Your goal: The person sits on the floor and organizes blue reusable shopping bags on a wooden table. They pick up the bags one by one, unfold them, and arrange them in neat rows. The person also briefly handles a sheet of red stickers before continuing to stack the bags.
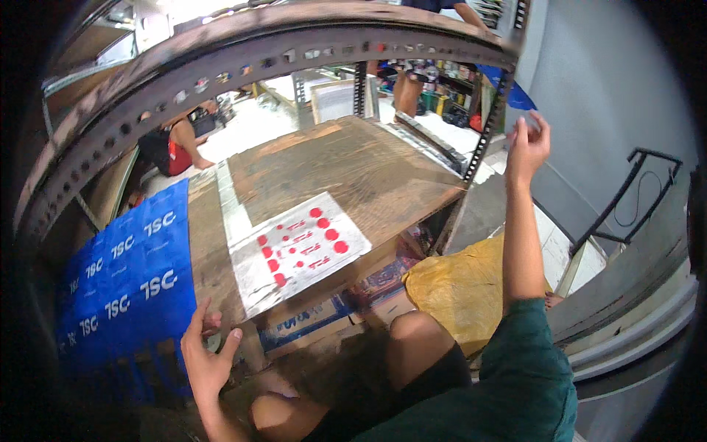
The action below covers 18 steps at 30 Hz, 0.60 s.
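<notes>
My left hand is at the near edge of the wooden board, fingers and thumb apart. It is beside the right edge of blue sheets with white print, which hang over the board's left side. My right hand is raised at the far right, fingers curled near the shelf post. A blue sheet reaches its fingertips, partly hidden behind the post; the fingers seem to pinch its corner. Between my hands, a white sheet with red dots and red marks lies flat on the wooden board.
A perforated metal shelf beam arches across the far side, joined to an upright post. Below the board are cardboard boxes and a yellow sack. A black metal frame leans at right. Another person sits beyond, left.
</notes>
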Each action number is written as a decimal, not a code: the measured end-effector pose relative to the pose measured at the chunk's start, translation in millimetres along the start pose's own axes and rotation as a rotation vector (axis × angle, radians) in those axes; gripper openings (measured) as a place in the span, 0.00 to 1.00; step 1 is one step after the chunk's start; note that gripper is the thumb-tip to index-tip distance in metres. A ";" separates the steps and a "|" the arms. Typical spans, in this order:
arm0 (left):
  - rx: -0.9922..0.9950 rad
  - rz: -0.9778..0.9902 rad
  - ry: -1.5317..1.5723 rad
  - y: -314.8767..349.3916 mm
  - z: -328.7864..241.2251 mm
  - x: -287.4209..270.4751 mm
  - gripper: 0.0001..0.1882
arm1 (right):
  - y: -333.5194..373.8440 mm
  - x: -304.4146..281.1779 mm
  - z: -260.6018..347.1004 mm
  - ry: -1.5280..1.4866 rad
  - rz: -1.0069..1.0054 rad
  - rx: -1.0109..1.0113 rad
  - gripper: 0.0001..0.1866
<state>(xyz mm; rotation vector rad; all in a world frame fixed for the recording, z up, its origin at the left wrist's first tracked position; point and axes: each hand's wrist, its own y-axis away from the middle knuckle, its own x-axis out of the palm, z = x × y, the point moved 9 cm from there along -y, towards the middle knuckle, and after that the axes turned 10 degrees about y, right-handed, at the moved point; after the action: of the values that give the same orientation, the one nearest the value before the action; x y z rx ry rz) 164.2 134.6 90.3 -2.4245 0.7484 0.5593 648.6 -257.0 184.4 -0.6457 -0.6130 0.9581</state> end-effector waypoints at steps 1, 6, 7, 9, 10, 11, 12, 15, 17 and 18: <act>0.001 0.027 0.002 -4.5 -12.7 15.4 0.35 | -46.2 -15.4 -29.6 0.165 -0.077 -0.031 0.20; -0.034 0.093 -0.039 -7.2 -59.5 62.1 0.37 | -188.9 -9.9 -122.2 0.846 0.071 0.044 0.26; -0.062 0.089 -0.035 -5.2 -62.5 65.3 0.37 | -200.4 2.5 -129.5 0.929 0.129 0.053 0.26; -0.114 0.083 -0.027 -3.3 -67.5 71.1 0.38 | -221.3 21.5 -134.3 1.093 0.241 0.068 0.27; -0.145 0.061 -0.017 -0.6 -68.7 76.0 0.38 | -228.2 27.8 -128.1 1.225 0.150 -0.047 0.26; -0.177 0.038 -0.009 2.5 -70.0 80.2 0.38 | -237.6 35.7 -132.8 1.339 0.202 -0.068 0.26; -0.210 0.013 -0.002 5.2 -71.3 82.8 0.38 | -250.4 41.3 -135.0 1.451 0.255 -0.092 0.25; -0.171 -0.001 -0.091 12.6 -81.6 85.0 0.38 | -268.7 58.5 -146.3 1.530 0.393 -0.123 0.24; -0.207 -0.001 -0.092 16.6 -85.9 87.1 0.38 | -276.5 76.9 -177.2 1.480 0.467 -0.128 0.20; -0.230 0.009 -0.085 17.1 -85.2 91.3 0.38 | -295.9 83.3 -215.5 1.391 0.406 -0.167 0.17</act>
<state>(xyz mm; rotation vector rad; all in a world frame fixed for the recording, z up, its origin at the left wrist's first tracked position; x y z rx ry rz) 242.2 36.3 102.0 -2.5877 0.6918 0.7855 999.1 -356.8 274.6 -1.4000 0.7070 0.6027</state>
